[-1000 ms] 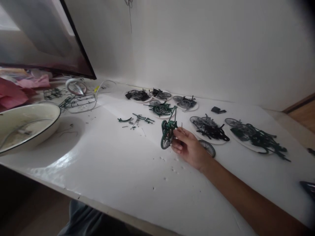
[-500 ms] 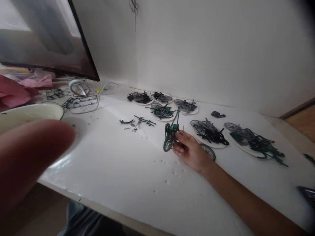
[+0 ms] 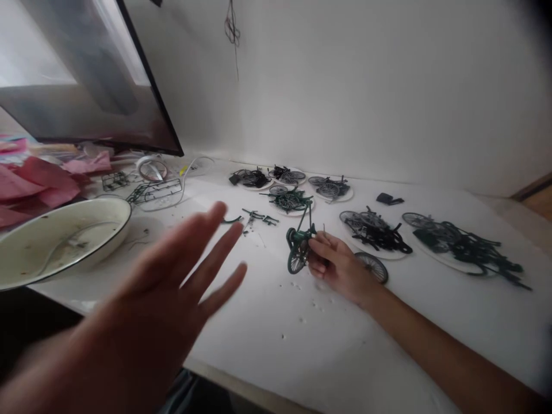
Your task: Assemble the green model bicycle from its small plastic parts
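My right hand (image 3: 338, 261) grips a small green model bicycle (image 3: 302, 238), partly built, with one wheel at its lower end and a thin frame pointing up. It is held just above the white table. My left hand (image 3: 172, 287) is raised in the foreground, fingers spread and holding nothing, somewhat blurred. Beyond its fingertips lie loose green bicycle parts (image 3: 254, 214), partly covered by that hand. A loose spoked wheel (image 3: 373, 267) rests on the table behind my right wrist.
Several plates of dark bicycle parts stand along the back, among them one with black parts (image 3: 375, 230) and one with green parts (image 3: 287, 198). At left are an enamel basin (image 3: 125, 221), part frames (image 3: 159, 192), a tape roll (image 3: 152, 168), pink paper (image 3: 47, 181) and a monitor (image 3: 107, 121).
My left hand has come further into view from the left, now with its fingers spread over the table. My right hand keeps its hold on the model bicycle. The view has shifted slightly.
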The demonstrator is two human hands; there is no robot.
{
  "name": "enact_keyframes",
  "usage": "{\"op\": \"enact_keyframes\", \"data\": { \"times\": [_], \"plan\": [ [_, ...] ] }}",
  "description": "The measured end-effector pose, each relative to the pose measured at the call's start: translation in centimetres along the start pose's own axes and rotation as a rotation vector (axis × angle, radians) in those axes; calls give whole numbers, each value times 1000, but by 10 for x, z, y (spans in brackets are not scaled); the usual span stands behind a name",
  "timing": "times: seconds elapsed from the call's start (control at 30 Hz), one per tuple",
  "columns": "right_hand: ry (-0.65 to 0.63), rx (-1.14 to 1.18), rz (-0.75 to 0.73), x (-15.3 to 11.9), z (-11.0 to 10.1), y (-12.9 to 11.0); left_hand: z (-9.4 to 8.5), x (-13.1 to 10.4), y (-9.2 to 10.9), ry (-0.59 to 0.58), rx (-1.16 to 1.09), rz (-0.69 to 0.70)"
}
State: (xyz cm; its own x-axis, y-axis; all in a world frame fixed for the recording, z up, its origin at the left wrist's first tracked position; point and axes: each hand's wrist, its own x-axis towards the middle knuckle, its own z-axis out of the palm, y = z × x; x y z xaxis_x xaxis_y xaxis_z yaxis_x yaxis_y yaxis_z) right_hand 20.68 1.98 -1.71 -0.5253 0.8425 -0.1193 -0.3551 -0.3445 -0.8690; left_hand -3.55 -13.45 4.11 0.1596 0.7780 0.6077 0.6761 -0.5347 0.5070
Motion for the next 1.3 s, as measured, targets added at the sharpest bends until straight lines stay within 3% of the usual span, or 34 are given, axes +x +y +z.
{"op": "enact_keyframes", "data": {
  "times": [0.03,0.07,0.13,0.2,0.3,0.43,0.57,0.73,0.93,1.17,1.23,1.3],
  "plan": [
    [-3,-10,-5,-1,1,1,4,17,-3,-38,-55,-38],
    [-6,-20,-8,-2,2,2,10,31,-8,-94,-196,-163],
    [-9,-31,-18,-3,3,3,26,53,-26,-202,-322,-212],
    [-6,-76,-61,-4,3,3,43,73,-49,-397,-311,-178],
    [35,-264,-201,-4,-1,0,61,107,-76,-579,-462,-46],
    [114,-535,-339,-2,-12,-8,79,145,-86,-779,-772,3],
    [109,-721,-350,-2,-16,-11,97,142,-89,-654,-879,-65],
    [29,-809,-351,-3,-11,-10,101,115,-88,-635,-845,-174],
    [69,-942,-401,-5,-10,-1,97,116,-84,-751,-861,-184],
    [226,-982,-557,0,-8,2,111,115,-100,-500,-863,-359],
    [182,-1013,-536,-1,-8,1,115,114,-102,-427,-863,-406],
    [77,-1043,-404,-3,-9,1,118,112,-101,-373,-903,-466]
  ]
}}
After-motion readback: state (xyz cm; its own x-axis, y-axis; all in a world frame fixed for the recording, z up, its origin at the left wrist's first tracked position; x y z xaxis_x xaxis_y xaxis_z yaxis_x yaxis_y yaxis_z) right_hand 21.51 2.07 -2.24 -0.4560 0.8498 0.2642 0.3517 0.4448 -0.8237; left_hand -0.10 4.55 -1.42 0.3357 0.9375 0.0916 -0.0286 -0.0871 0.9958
